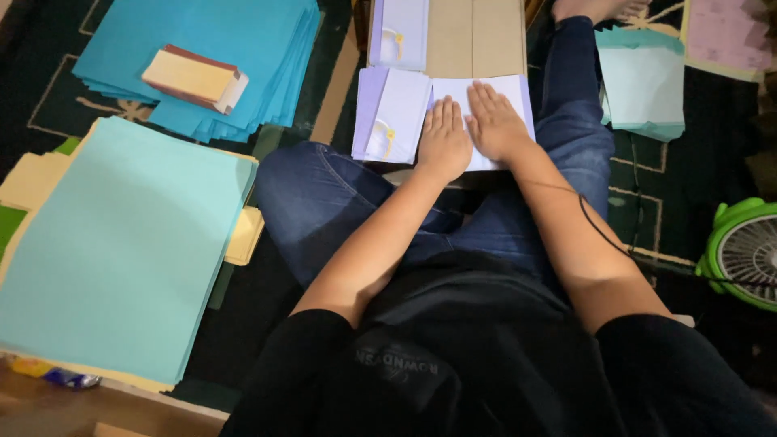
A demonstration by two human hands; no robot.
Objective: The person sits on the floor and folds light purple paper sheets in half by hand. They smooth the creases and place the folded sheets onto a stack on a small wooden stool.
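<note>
Left hand: the left hand (443, 136) lies flat, palm down, fingers straight and together, on the near left part of a pale lavender paper sheet (503, 91); it grips nothing, only presses.
Right hand: the right hand (495, 123) is also spread flat beside it, thumbs nearly touching, pinning the same sheet so it seems to be smoothed or creased.
Sheet: it rests on a brown cardboard board (473, 36) laid over the lap, between the knees in blue jeans (324, 194), likely as a firm surface.
Folded pieces: a finished lavender envelope with a yellow clasp (392, 113) sits just left of the hands; another (398, 32) lies further up.
Paper stock: a light aqua stack (121, 243) and a darker teal stack (251, 48) lie on the carpet, the teal one weighted by a tan block (194, 77).
Other side: mint sheets (643, 81) and a green fan (740, 251).
</note>
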